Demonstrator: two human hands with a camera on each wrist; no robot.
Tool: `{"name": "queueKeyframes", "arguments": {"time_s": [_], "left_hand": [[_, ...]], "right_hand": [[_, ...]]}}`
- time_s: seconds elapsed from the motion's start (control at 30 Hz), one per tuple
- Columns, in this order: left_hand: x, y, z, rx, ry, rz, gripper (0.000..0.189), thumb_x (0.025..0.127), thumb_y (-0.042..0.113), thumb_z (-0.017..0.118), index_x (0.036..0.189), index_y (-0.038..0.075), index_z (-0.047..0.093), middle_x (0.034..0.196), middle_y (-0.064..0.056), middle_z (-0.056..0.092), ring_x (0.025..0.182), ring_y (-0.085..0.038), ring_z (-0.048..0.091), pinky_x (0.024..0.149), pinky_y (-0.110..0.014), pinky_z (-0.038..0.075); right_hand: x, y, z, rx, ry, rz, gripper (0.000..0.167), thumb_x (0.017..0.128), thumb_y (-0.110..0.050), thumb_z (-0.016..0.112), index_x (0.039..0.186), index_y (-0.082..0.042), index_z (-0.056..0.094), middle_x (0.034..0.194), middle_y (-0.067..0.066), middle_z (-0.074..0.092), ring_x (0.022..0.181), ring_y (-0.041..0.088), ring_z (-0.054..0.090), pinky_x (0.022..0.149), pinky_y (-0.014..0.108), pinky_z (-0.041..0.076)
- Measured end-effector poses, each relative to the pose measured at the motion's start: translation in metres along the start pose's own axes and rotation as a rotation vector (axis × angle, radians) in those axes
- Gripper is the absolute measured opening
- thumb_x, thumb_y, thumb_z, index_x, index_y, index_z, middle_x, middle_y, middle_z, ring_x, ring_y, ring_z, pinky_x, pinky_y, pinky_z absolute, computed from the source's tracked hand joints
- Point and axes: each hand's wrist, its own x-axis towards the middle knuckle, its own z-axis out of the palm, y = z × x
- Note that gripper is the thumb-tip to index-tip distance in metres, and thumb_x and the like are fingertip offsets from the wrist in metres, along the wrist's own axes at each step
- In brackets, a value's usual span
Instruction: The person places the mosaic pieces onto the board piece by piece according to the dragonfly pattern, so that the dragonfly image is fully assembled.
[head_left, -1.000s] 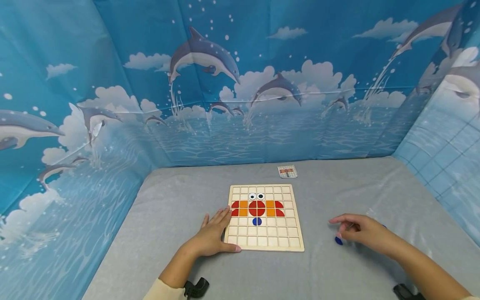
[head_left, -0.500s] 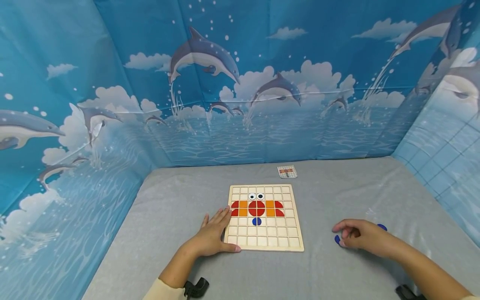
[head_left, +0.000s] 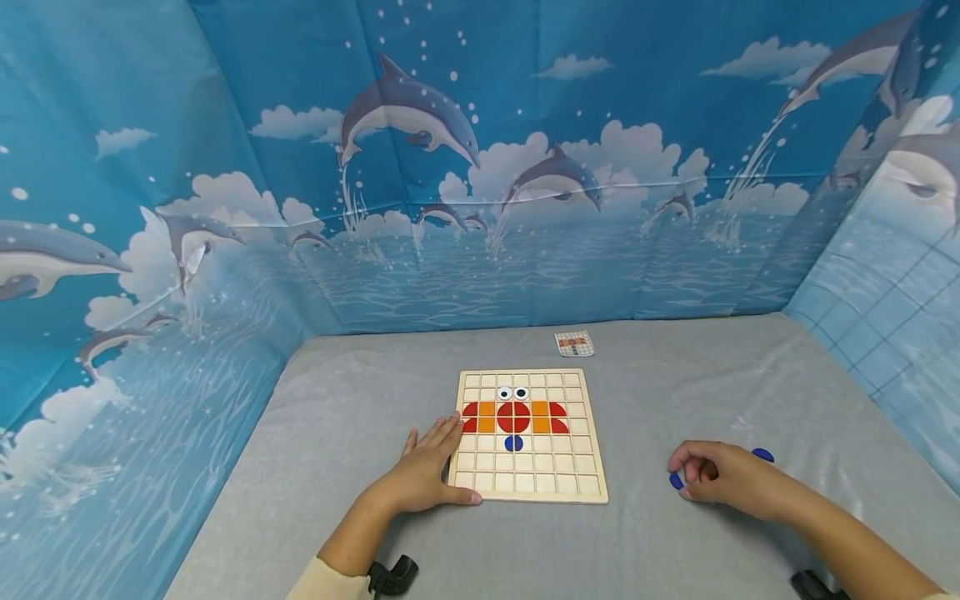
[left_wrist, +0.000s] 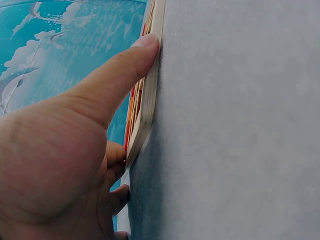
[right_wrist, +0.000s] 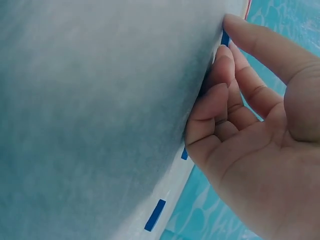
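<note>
A square wooden grid board (head_left: 547, 482) lies on the grey table, bearing red, orange and blue tiles and two eye tiles. My left hand (head_left: 427, 471) rests along its left side, fingers straight on the edge and thumb at the near left corner. The left wrist view shows the thumb (left_wrist: 120, 70) against the board's side edge (left_wrist: 150, 95). To the right of the board, my right hand (head_left: 731, 475) pinches a small blue tile (head_left: 676, 481) at the table surface, between thumb and fingers. In the right wrist view that tile (right_wrist: 225, 38) shows only its thin edge.
Another blue piece (head_left: 762, 454) lies just beyond my right hand. Two blue pieces show there in the right wrist view, one (right_wrist: 155, 215) nearer the camera and one (right_wrist: 185, 153) partly behind the fingers. A small pattern card (head_left: 574, 343) lies behind the board.
My right hand has shifted slightly right and nearer, and its fingers have curled in on the blue tile. The blue piece behind it shows more. The left hand stays put.
</note>
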Motion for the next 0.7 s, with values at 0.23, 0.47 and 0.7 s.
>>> {"name": "queueKeyframes", "arguments": {"time_s": [0.23,0.47,0.7], "left_hand": [[0.000,0.000,0.000,0.006,0.001,0.002,0.118,0.076,0.065,0.078,0.163,0.012,0.019,0.172,-0.003,0.012,0.159,-0.031,0.010,0.122,-0.068,0.001],[0.000,0.000,0.001,0.003,-0.003,0.003,0.118,0.077,0.065,0.078,0.163,0.011,0.018,0.172,-0.004,0.012,0.160,-0.031,0.010,0.123,-0.067,0.001],[0.000,-0.001,0.001,-0.002,0.000,0.009,0.118,0.077,0.066,0.078,0.163,0.011,0.018,0.172,-0.005,0.013,0.160,-0.031,0.009,0.123,-0.067,0.000]], "right_hand": [[0.004,-0.014,0.006,-0.005,0.035,0.054,0.028,0.087,-0.024,0.079,0.106,-0.009,0.065,0.086,0.001,0.059,0.071,0.003,0.052,0.061,0.023,0.045],[0.019,-0.035,0.018,-0.008,0.091,0.044,0.028,0.088,-0.025,0.079,0.109,-0.011,0.067,0.090,0.003,0.061,0.069,0.006,0.051,0.058,0.024,0.046],[0.035,-0.061,0.032,0.020,0.122,0.008,0.029,0.089,-0.024,0.078,0.112,-0.010,0.068,0.096,0.003,0.066,0.073,0.008,0.055,0.058,0.024,0.047]]}}
